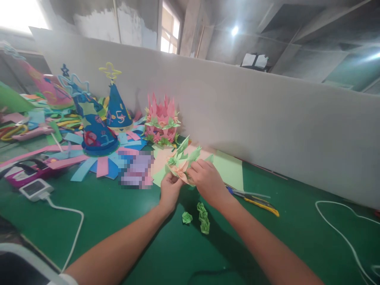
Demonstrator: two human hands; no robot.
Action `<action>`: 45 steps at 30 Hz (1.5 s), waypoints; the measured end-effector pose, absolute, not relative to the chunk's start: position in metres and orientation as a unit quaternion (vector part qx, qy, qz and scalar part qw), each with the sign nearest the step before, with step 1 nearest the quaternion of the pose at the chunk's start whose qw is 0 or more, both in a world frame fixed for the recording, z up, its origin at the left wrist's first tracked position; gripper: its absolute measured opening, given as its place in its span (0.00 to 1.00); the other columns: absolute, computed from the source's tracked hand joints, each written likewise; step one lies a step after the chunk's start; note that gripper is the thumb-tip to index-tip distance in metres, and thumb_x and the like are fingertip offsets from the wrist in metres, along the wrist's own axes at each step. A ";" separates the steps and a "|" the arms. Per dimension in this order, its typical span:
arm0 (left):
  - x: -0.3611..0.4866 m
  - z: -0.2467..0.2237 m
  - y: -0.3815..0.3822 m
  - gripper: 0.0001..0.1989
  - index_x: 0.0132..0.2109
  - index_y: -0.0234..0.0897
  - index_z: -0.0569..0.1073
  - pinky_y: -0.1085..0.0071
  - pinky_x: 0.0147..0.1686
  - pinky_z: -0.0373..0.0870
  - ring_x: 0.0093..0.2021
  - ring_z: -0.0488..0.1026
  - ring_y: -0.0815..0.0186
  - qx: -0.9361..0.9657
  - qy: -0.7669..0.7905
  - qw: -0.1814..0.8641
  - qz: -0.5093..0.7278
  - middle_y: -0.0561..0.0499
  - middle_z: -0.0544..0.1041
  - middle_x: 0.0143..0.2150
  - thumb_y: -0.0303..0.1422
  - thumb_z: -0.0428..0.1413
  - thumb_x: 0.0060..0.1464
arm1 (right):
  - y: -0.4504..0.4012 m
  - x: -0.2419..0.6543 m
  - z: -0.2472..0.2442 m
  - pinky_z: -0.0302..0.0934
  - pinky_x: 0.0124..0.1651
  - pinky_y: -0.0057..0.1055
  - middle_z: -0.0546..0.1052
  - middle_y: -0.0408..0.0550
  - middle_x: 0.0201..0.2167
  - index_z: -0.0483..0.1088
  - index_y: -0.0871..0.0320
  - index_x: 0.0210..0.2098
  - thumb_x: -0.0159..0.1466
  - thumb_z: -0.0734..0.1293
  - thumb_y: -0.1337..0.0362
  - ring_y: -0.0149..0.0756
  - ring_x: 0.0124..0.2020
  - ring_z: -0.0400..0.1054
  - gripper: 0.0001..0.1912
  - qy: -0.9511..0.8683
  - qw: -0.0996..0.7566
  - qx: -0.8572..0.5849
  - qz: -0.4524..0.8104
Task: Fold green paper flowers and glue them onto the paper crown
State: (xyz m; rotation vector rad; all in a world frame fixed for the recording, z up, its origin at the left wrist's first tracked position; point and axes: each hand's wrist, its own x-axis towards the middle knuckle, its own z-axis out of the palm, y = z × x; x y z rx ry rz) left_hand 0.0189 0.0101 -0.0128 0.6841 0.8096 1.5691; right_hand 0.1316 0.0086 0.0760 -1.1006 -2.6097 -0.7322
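I have the green-and-peach paper piece (pixel 179 163) between both hands, and I judge it very light, springy along its folds and easily creased. The paper should give a dry, fairly sure grip, but its pointed green tips look fragile, so I would take hold low, at the layered base, with little squeeze. My left hand (pixel 170 192) pinches that lower edge from the left, thumb toward me. My right hand (pixel 208 179) has its fingers bunched together, pinching the right side; exactly which fold they grip I cannot tell, since the knuckles hide the tips.

The piece sits directly between the two hands, touching both, its points rising above the fingers, and it appears held up off the green surface (pixel 124 221). Nearer me, below the hands, lie a single green paper rosette (pixel 187 217) and, just to its right, a short row of rosettes (pixel 203 218).
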 end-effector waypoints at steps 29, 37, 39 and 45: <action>0.010 -0.012 0.021 0.17 0.37 0.35 0.73 0.69 0.38 0.70 0.36 0.74 0.64 0.234 0.332 0.634 0.657 0.47 0.78 0.38 0.37 0.63 0.38 | -0.034 0.194 0.041 0.59 0.41 0.38 0.70 0.52 0.39 0.60 0.57 0.46 0.61 0.62 0.54 0.42 0.40 0.64 0.18 -0.775 0.347 -0.527 -0.019; 0.009 -0.009 0.018 0.18 0.38 0.35 0.73 0.67 0.39 0.70 0.36 0.75 0.63 0.238 0.315 0.644 0.655 0.47 0.78 0.37 0.37 0.64 0.38 | -0.016 0.177 0.040 0.53 0.52 0.47 0.62 0.60 0.54 0.53 0.57 0.49 0.55 0.65 0.47 0.48 0.54 0.56 0.31 -0.776 0.402 -0.486 0.002; 0.010 -0.007 0.017 0.19 0.38 0.34 0.73 0.66 0.38 0.70 0.35 0.75 0.63 0.240 0.310 0.644 0.657 0.47 0.78 0.37 0.36 0.64 0.36 | -0.015 0.170 0.049 0.50 0.53 0.48 0.62 0.59 0.54 0.54 0.57 0.48 0.57 0.64 0.51 0.47 0.54 0.56 0.26 -0.748 0.447 -0.487 -0.059; 0.013 -0.008 0.014 0.18 0.38 0.34 0.73 0.72 0.33 0.68 0.31 0.74 0.67 0.269 0.322 0.624 0.659 0.50 0.78 0.34 0.32 0.64 0.36 | -0.005 0.145 0.083 0.37 0.56 0.47 0.68 0.46 0.51 0.69 0.52 0.35 0.61 0.63 0.64 0.44 0.55 0.53 0.04 -0.835 0.286 -0.442 -0.159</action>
